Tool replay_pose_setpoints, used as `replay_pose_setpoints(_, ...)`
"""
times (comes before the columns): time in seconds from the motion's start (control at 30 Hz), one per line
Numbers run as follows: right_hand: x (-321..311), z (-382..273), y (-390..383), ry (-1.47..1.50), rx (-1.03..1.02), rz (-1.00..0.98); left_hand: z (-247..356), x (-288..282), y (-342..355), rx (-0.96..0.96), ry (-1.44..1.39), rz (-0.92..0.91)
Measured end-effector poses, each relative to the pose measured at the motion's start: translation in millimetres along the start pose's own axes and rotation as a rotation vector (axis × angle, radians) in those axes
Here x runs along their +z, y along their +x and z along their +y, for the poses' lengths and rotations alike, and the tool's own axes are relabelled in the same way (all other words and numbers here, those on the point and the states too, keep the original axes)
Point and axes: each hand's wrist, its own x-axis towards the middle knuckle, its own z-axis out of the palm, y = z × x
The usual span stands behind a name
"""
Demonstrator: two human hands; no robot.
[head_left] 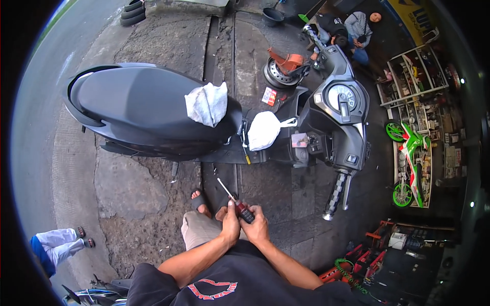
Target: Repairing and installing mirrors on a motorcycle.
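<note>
My left hand (230, 219) and my right hand (256, 223) are closed round a screwdriver (243, 209) with a red and black handle, held at waist height, its pale shaft angled up and left. Beyond them is a dark scooter (143, 109), seen side-on. A grey cloth (206, 102) lies on its seat and a white bag (263, 130) sits by the footboard. A yellow-handled tool (247, 155) rests near the bag, and a small pinkish box (299, 140) lies right of it. The scooter's handlebar grip (337, 194) is to the right of my hands.
A wheel rim (279, 76) with orange parts stands behind the scooter. Two people (360, 33) sit at top right. Parts shelves (413, 76), a green minibike (408, 163) and red equipment (357, 262) line the right. Another person's legs (61, 242) show at lower left; stacked tyres (132, 13) are at top left.
</note>
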Motion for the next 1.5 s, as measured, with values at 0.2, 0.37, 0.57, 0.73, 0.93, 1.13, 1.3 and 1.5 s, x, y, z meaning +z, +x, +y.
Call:
replay_pose_setpoints(0.2, 0, 13, 17, -0.037, 0.085, -0.002, -30, -1, 22, 0.193, 0.072, -0.094)
replay_pose_setpoints(0.37, 9, 71, 54, 0.049, 0.043, 0.097, -50, 9, 70, 0.146, -0.150, -0.047)
replay_pose_setpoints(0.57, 49, 160, 120, -0.025, 0.125, 0.068, -104, -51, 207, 0.337, 0.505, -0.142)
replay_pose_setpoints(0.73, 104, 207, 187, 0.030, -0.143, -0.018, -82, -94, 283, 0.327, 0.511, -0.295)
replay_pose_setpoints(0.93, 149, 226, 238, 0.217, -0.374, -0.154, -64, -114, 312, 0.582, 0.677, -0.288)
replay_pose_setpoints(1.13, 149, 240, 236, 0.107, -0.534, -0.088, -74, -125, 336, 0.509, 0.629, -0.480)
replay_pose_setpoints(1.3, 104, 227, 212, 0.211, -0.542, -0.111, -54, -97, 307, 0.314, 0.709, -0.531)
replay_pose_setpoints(1.5, 94, 257, 200, 1.099, -0.813, 0.110, -52, -73, 318, 0.389, 0.547, -0.909)
